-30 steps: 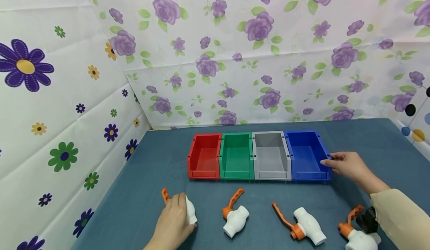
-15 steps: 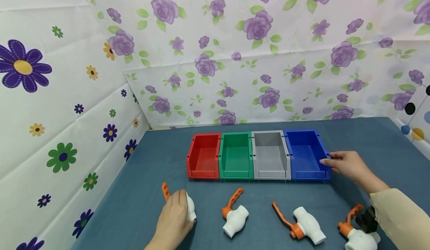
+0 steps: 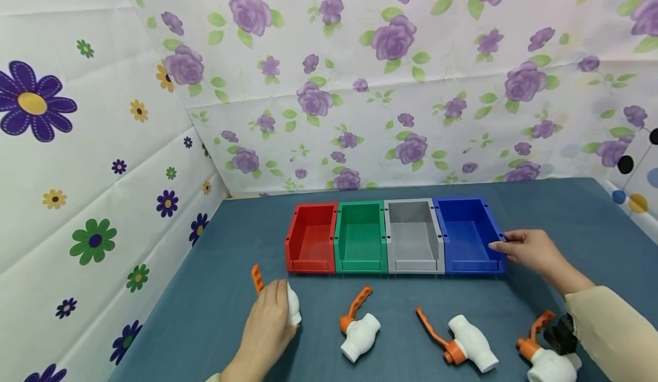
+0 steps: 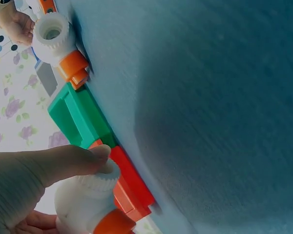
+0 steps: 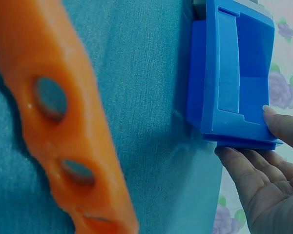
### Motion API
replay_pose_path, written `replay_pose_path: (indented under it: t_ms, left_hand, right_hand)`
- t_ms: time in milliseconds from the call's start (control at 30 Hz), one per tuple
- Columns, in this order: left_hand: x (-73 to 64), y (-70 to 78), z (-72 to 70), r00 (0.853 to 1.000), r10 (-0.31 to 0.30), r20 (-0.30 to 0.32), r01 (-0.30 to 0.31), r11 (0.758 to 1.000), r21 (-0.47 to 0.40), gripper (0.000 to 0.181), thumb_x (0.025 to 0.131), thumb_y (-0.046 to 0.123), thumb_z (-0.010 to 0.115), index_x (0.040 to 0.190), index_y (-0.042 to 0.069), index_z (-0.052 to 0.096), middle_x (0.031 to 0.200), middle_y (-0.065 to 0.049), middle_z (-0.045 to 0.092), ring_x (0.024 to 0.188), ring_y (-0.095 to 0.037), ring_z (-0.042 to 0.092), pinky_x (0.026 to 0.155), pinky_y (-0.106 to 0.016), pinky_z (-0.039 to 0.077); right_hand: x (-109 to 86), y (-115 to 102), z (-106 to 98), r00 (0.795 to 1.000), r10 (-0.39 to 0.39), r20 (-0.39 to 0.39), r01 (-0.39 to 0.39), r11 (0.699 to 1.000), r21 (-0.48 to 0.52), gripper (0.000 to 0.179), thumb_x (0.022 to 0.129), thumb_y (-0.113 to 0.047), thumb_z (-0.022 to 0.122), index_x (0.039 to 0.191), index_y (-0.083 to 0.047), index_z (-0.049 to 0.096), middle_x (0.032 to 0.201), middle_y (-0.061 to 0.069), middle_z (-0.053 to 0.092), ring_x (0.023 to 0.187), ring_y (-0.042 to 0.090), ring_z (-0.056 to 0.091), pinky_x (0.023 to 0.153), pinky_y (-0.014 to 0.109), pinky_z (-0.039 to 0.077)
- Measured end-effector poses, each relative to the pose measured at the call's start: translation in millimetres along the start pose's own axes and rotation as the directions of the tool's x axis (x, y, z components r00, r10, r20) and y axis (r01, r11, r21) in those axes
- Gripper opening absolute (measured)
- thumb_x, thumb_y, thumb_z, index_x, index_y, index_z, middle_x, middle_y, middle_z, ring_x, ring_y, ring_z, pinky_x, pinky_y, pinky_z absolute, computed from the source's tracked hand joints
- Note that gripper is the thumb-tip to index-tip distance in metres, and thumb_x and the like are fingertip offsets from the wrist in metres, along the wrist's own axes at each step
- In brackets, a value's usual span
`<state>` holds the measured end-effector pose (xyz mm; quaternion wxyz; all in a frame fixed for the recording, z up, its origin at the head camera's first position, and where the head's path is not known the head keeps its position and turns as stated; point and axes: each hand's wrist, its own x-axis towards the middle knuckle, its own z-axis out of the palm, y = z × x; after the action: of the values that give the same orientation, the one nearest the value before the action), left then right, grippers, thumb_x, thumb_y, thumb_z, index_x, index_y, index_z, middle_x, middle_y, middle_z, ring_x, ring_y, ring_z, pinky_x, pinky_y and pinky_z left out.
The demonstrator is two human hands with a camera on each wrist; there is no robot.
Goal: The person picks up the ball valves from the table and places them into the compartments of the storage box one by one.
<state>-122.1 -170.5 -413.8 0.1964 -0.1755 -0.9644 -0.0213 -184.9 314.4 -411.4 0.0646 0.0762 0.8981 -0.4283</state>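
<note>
My left hand (image 3: 264, 322) grips a white ball valve (image 3: 293, 305) with an orange handle (image 3: 257, 278), in front of the red bin. In the left wrist view the thumb lies across the ribbed end of this ball valve (image 4: 71, 202), and part of its body is hidden by the hand. At the far right of the bin row, my right hand (image 3: 537, 256) pinches the side wall of the blue bin (image 3: 475, 266). The right wrist view shows the thumb on the inner side of that wall and the fingers outside, under its edge.
Red (image 3: 312, 266), green (image 3: 362, 265) and grey (image 3: 416, 266) bins stand joined left of the blue one. Three more ball valves lie on the table: one in the middle (image 3: 361, 336), one farther right (image 3: 473, 345), one by the right sleeve (image 3: 552, 366). A flowered cloth (image 3: 319, 142) hangs behind.
My left hand has moved forward, away from me, carrying the ball valve a little nearer the bins. The right hand keeps its hold on the blue bin.
</note>
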Motion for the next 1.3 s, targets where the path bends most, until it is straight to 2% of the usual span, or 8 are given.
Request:
replay_pose_path:
  t_ms: [133,367,633,833,1000,1300]
  left_hand:
    - [2.5,-1.1,1.1,0.998,0.031,-0.057,-0.030,0.999,0.017,0.086,0.049,0.013,0.093,0.119,-0.013,0.052,0.111,-0.024,0.058,0.103,-0.034,0.058,0.086,-0.044,0.052]
    - [10.6,0.1,0.6,0.999,0.028,-0.040,-0.028,1.000,0.008,0.086,0.052,0.015,0.093,0.122,-0.011,0.052,0.115,-0.023,0.057,0.106,-0.033,0.057,0.089,-0.043,0.052]
    - [21.8,4.1,1.0,0.994,0.057,-0.098,-0.057,0.998,0.005,0.084,0.050,0.015,0.094,0.119,-0.011,0.054,0.113,-0.022,0.058,0.103,-0.032,0.058,0.088,-0.042,0.053]
    - [24.7,7.3,-0.2,0.995,0.053,-0.084,-0.054,0.999,-0.003,0.085,0.049,0.015,0.095,0.119,-0.010,0.054,0.113,-0.021,0.058,0.104,-0.031,0.057,0.087,-0.042,0.053]
    - [27.7,8.2,1.3,0.996,0.049,-0.075,-0.050,0.999,-0.013,0.086,0.048,0.014,0.095,0.120,-0.009,0.053,0.115,-0.021,0.058,0.105,-0.031,0.057,0.088,-0.042,0.053]
    - [36.3,7.7,3.0,0.991,0.079,-0.112,-0.083,0.996,-0.037,0.087,0.048,0.013,0.095,0.122,-0.008,0.053,0.117,-0.020,0.058,0.107,-0.031,0.057,0.090,-0.041,0.053]
  right_hand:
    - [0.1,0,-1,1.000,-0.003,0.001,0.003,1.000,-0.006,0.076,0.090,-0.043,0.061,0.128,0.020,0.043,0.122,0.035,0.054,0.095,0.027,0.065,0.080,0.042,0.056]
    - [-0.3,-1,0,1.000,-0.009,0.003,0.009,1.000,-0.014,0.077,0.090,-0.042,0.061,0.129,0.022,0.041,0.121,0.036,0.055,0.095,0.029,0.065,0.080,0.042,0.056]
    - [1.0,-2,0,1.000,0.000,-0.004,0.000,1.000,-0.016,0.075,0.091,-0.040,0.061,0.129,0.022,0.041,0.120,0.036,0.055,0.094,0.028,0.065,0.080,0.043,0.056]
    - [0.0,-1,1,1.000,0.001,0.002,-0.001,1.000,-0.019,0.080,0.091,-0.041,0.060,0.131,0.024,0.036,0.124,0.039,0.050,0.100,0.036,0.063,0.082,0.044,0.055]
    - [-0.1,0,1,1.000,0.007,0.000,-0.007,1.000,-0.012,0.078,0.092,-0.040,0.060,0.131,0.024,0.036,0.124,0.038,0.051,0.099,0.035,0.064,0.082,0.044,0.055]
    - [0.1,-2,2,1.000,0.016,-0.004,-0.016,1.000,-0.009,0.077,0.092,-0.039,0.060,0.131,0.024,0.036,0.125,0.039,0.050,0.100,0.035,0.063,0.083,0.044,0.055]
